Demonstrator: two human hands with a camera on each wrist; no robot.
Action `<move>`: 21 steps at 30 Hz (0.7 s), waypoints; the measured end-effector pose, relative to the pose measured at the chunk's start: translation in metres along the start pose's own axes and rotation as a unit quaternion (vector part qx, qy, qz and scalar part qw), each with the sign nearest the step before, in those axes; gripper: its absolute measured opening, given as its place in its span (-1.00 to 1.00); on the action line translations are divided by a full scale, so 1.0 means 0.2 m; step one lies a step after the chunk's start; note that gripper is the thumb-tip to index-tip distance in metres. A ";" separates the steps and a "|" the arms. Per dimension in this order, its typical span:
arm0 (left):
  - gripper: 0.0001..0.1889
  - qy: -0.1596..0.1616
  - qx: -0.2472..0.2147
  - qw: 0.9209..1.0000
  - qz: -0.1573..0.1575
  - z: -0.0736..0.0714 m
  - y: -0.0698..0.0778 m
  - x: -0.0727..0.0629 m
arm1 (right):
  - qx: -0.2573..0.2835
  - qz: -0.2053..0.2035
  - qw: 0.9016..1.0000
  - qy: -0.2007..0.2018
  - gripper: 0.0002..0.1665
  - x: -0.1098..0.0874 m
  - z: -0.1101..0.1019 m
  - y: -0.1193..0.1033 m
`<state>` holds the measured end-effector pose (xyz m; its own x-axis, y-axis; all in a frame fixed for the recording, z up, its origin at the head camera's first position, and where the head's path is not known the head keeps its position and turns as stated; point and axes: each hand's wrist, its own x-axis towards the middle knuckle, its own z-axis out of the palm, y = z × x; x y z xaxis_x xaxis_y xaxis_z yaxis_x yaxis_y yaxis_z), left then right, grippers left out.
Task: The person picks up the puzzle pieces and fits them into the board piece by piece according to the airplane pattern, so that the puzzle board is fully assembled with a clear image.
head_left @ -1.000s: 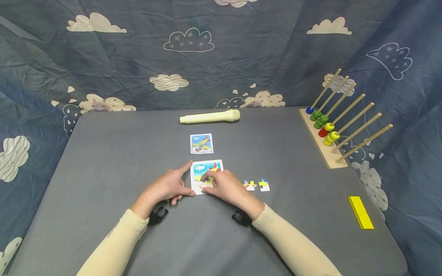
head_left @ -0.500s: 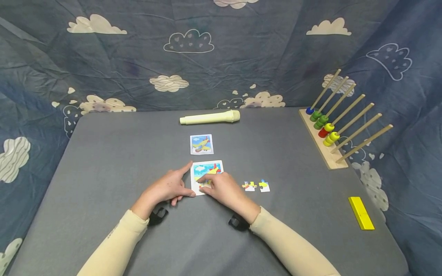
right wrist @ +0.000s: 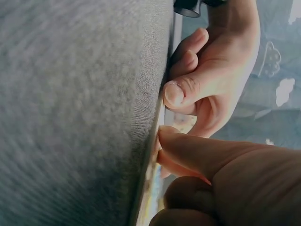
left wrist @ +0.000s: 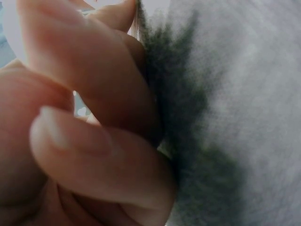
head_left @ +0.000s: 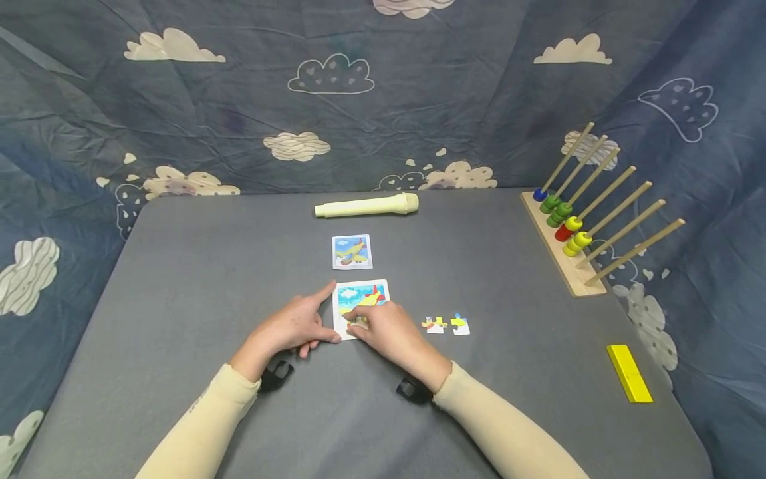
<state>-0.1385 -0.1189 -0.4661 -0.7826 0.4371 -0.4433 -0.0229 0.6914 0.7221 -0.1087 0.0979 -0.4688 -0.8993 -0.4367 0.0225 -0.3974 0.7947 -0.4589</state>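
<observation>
In the head view, a white-bordered jigsaw puzzle [head_left: 362, 293] with a yellow and red plane picture lies on the table. My left hand [head_left: 297, 324] rests at its left edge, index finger at the upper corner and thumb at the lower one. Over the puzzle's lower part, my right hand [head_left: 385, 329] pinches a puzzle piece between thumb and index finger; the fingers mostly hide it. In the right wrist view, the right thumb [right wrist: 188, 143] touches down beside the left thumb [right wrist: 175, 94]. Loose puzzle pieces [head_left: 459, 324] lie to the right.
Behind the puzzle lies a small plane picture card [head_left: 352, 252], with a pale yellow toy microphone [head_left: 367, 205] beyond. At the right stand a wooden peg rack [head_left: 565, 249] with coloured beads and a yellow block [head_left: 630, 374]. A cloud-patterned cloth [head_left: 419, 100] hangs behind.
My right hand has shifted slightly left and down over the puzzle, uncovering more of the plane picture. The left hand keeps its place at the edge.
</observation>
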 end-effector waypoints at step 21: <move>0.22 -0.006 -0.022 1.000 -0.005 0.00 0.00 0.00 | 0.261 0.121 0.958 -0.004 -0.51 -0.22 -0.32 0.45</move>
<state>-0.1382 -0.1191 -0.4671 -0.7750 0.4366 -0.4569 -0.0593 0.6695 0.7404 -0.1162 0.2171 -0.4538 -0.9513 -0.2716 -0.1460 -0.0309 0.5551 -0.8312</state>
